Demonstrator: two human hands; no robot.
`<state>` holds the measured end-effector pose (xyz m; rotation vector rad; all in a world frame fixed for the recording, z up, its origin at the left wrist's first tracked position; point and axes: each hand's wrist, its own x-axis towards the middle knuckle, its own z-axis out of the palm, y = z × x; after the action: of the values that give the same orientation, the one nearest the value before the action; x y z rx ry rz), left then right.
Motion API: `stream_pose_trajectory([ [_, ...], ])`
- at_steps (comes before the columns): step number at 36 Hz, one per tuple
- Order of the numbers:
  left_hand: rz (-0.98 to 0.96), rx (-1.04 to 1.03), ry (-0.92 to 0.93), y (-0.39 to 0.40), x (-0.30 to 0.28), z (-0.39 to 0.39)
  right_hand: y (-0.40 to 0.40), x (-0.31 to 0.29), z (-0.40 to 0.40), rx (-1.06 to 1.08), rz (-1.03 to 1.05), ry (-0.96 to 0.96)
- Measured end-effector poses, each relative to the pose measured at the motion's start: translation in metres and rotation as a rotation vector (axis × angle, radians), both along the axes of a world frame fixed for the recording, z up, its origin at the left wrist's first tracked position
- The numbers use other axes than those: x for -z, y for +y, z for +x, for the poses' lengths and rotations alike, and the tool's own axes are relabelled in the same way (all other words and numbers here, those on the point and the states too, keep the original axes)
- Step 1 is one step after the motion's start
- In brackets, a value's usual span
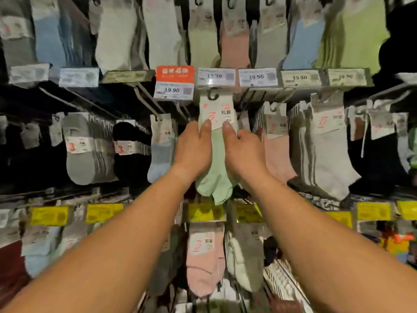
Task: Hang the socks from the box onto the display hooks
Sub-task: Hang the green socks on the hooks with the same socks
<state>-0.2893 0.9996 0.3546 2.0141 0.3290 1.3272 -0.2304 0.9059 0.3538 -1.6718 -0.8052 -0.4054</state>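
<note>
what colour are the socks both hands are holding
Light mint green socks, with a white card label, seen clearly in the head view.

Two hands, left (194, 150) and right (244, 152), each with a grip on one green sock pack (216, 163). One orange tag (175, 74) is in the middle price row. Six yellow tags show in the lower row, the first (49, 215) at left.

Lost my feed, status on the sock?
Left hand and right hand grip green sock pack. Its black hanger at the hook. Nothing blocking.
</note>
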Motion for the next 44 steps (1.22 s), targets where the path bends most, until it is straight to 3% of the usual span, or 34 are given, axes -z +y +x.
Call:
stream_pose_trajectory([
  [9, -0.035, 0.066, -0.087, 0.021, -0.021, 0.016, 0.021, -0.02, 0.017, 0.056, 0.03, -0.056],
  [15, -0.123, 0.079, -0.044, 0.037, -0.014, 0.029, 0.036, -0.014, 0.034, 0.018, -0.016, 0.039],
  [22, -0.087, -0.029, 0.087, 0.056, -0.012, 0.055, 0.053, -0.017, 0.054, 0.09, -0.159, 0.091],
  [27, 0.072, -0.186, 0.16, 0.066, 0.012, 0.059, 0.063, 0.004, 0.061, 0.195, -0.289, 0.048],
  [35, 0.158, -0.06, 0.387, 0.09, 0.054, 0.052, 0.051, 0.045, 0.075, 0.313, -0.549, -0.125],
  [38, -0.045, -0.01, 0.255, 0.101, 0.043, 0.052, 0.047, 0.039, 0.079, 0.332, -0.433, -0.067],
  [42, -0.445, 0.361, 0.227, 0.1, 0.033, 0.062, 0.058, 0.026, 0.078, -0.019, -0.252, 0.271],
  [44, -0.581, 0.572, 0.248, 0.099, 0.038, 0.071, 0.067, 0.028, 0.074, -0.137, -0.23, 0.332],
])
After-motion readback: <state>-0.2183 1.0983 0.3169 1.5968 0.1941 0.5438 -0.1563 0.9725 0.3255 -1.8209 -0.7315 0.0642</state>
